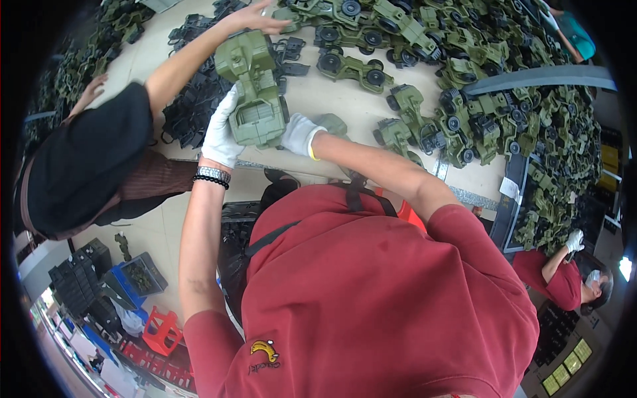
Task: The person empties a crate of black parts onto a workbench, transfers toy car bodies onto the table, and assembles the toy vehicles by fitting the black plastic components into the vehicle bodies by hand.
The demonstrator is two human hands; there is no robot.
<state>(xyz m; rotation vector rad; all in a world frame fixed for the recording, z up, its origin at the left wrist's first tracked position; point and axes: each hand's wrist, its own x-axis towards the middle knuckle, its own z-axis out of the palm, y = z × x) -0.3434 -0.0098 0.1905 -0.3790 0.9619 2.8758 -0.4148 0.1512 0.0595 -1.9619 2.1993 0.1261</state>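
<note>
A large olive-green toy jeep (257, 114) hangs over the near edge of the worktable, its underside or top hard to tell apart, with dark wheels along its right side. My left hand (223, 130), in a white glove, grips it from the left. On its lower right, close to a wheel, my gloved right hand (300, 135) closes on the jeep, with part of the fingers hidden behind it. Right beside that hand lies a small loose green part (332, 124) on the table.
Heaps of green toy jeeps (352, 69) cover the far and right table. Black plastic parts (189, 109) lie to the left, where a co-worker's bare arm (192, 60) reaches across. Another gloved person (554, 268) works at right. A red stool (162, 330) stands on the floor.
</note>
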